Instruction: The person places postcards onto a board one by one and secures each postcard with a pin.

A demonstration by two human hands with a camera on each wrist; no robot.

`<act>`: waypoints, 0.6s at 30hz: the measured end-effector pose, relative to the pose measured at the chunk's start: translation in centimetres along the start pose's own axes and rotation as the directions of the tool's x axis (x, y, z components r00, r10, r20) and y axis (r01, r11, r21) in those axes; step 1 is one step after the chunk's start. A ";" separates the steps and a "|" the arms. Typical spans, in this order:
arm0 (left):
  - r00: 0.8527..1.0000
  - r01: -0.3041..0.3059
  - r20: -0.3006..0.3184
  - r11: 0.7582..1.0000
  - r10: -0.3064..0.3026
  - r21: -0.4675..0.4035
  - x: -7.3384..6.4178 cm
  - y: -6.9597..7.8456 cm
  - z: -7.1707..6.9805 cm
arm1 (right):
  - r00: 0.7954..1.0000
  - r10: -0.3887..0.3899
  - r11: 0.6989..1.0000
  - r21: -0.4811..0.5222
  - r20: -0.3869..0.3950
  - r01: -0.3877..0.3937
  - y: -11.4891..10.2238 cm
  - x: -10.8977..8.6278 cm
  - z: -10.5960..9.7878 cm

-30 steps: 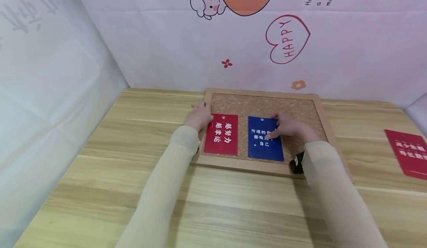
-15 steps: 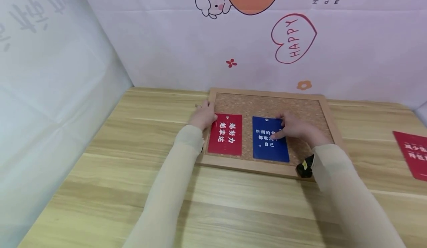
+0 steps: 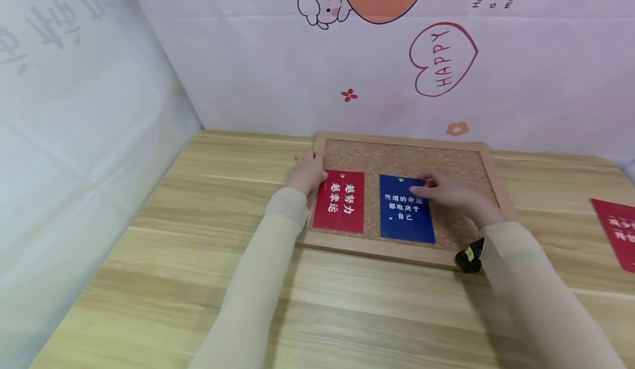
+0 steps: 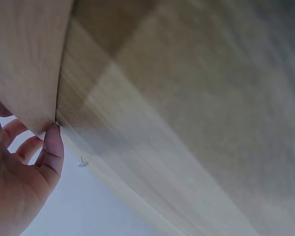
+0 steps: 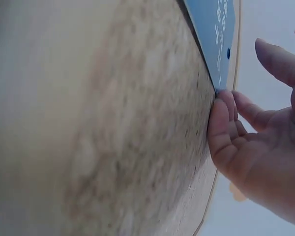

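Observation:
A wood-framed cork board (image 3: 347, 156) lies on the table, with a red card (image 3: 339, 201) and a blue card (image 3: 407, 209) on it, both bearing white writing. My left hand (image 3: 306, 171) grips the board's left frame, its thumb at the red card's upper left corner. In the left wrist view, the fingers of that hand (image 4: 27, 172) bend around the frame's edge. My right hand (image 3: 448, 192) is at the blue card's upper right edge. In the right wrist view its fingertips (image 5: 221, 105) touch the card's corner, and the thumb stands away from the card.
Another red card (image 3: 617, 231) lies on the table (image 3: 173, 247) to the right. A thumbtack (image 4: 82, 163) sits beside the board's left frame. Behind the board rises a white printed backdrop (image 3: 258, 71); a black wrist strap (image 3: 470, 256) shows at the right cuff.
My right thumb has lifted off the blue card's middle, and the right hand has drawn a little to the right, uncovering more writing. The left hand keeps its place on the frame.

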State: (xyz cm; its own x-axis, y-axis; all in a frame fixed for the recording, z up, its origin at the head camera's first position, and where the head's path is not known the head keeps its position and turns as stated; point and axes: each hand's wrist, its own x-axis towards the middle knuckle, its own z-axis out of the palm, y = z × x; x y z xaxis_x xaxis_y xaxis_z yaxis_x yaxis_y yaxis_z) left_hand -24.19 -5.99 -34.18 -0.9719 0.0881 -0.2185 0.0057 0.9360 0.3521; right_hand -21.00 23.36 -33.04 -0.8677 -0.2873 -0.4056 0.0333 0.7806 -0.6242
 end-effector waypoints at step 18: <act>1.000 -0.017 -0.002 0.999 0.017 0.037 0.9 0.8 0.6 | 0.975 0.058 0.995 0.090 -0.213 -0.039 8.0 -3.6 -8.2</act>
State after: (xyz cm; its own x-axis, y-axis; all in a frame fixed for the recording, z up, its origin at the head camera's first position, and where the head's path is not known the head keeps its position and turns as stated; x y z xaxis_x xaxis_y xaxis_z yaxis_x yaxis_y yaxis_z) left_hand -24.90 -4.93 -34.60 -0.9720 0.1032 -0.2112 0.0305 0.9464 0.3217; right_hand -21.63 35.21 -31.12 -0.9502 -0.1166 -0.2890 0.1119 0.7379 -0.6655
